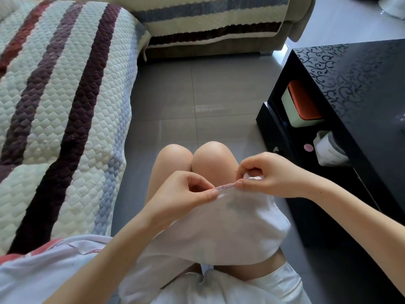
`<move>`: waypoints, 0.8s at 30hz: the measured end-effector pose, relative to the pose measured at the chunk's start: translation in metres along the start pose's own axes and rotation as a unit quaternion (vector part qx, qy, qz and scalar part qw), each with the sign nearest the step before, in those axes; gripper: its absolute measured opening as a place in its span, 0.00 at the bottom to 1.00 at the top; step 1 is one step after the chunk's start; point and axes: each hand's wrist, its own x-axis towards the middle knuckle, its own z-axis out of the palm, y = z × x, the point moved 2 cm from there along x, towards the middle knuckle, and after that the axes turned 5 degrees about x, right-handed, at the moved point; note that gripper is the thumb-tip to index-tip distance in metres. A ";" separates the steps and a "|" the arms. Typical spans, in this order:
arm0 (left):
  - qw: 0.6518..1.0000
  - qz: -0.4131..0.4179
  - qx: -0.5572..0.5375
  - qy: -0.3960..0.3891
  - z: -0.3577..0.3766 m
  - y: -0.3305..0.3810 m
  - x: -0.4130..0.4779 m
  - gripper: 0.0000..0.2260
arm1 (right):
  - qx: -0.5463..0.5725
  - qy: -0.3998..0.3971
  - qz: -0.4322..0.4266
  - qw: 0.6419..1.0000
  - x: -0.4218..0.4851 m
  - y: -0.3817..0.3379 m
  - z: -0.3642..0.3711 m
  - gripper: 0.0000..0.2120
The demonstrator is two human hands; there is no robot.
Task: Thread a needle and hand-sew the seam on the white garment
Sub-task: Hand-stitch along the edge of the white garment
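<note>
The white garment (221, 229) drapes over my lap and knees. Its top edge is stretched between both hands, and a short row of reddish stitches (225, 186) runs along that seam. My left hand (186, 194) pinches the edge at the left end of the stitches. My right hand (267, 174) pinches the edge at the right end, thumb and fingers curled. A thin dark line near the right fingertips (236, 171) may be the needle; it is too small to tell. No thread is clearly visible.
A quilted striped sofa cover (61, 110) lies to my left and another at the back (210, 20). A glossy black coffee table (350, 102) stands to my right, with a red-and-white box (302, 104) and a white container (328, 150) on its lower shelf. Grey tiled floor (197, 95) lies ahead.
</note>
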 end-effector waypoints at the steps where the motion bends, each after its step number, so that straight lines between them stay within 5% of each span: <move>1: 1.000 0.002 -0.003 0.006 0.000 0.000 0.000 0.04 | 0.000 0.040 -0.012 0.999 -0.003 0.001 0.002 0.02; 10: 0.999 -0.004 -0.043 0.008 0.003 -0.004 0.002 0.04 | -0.081 0.197 -0.138 0.967 -0.030 -0.015 0.035 0.09; 24: 0.999 0.006 -0.043 0.001 0.005 -0.005 0.002 0.04 | -0.101 0.205 -0.118 0.967 -0.028 -0.019 0.038 0.05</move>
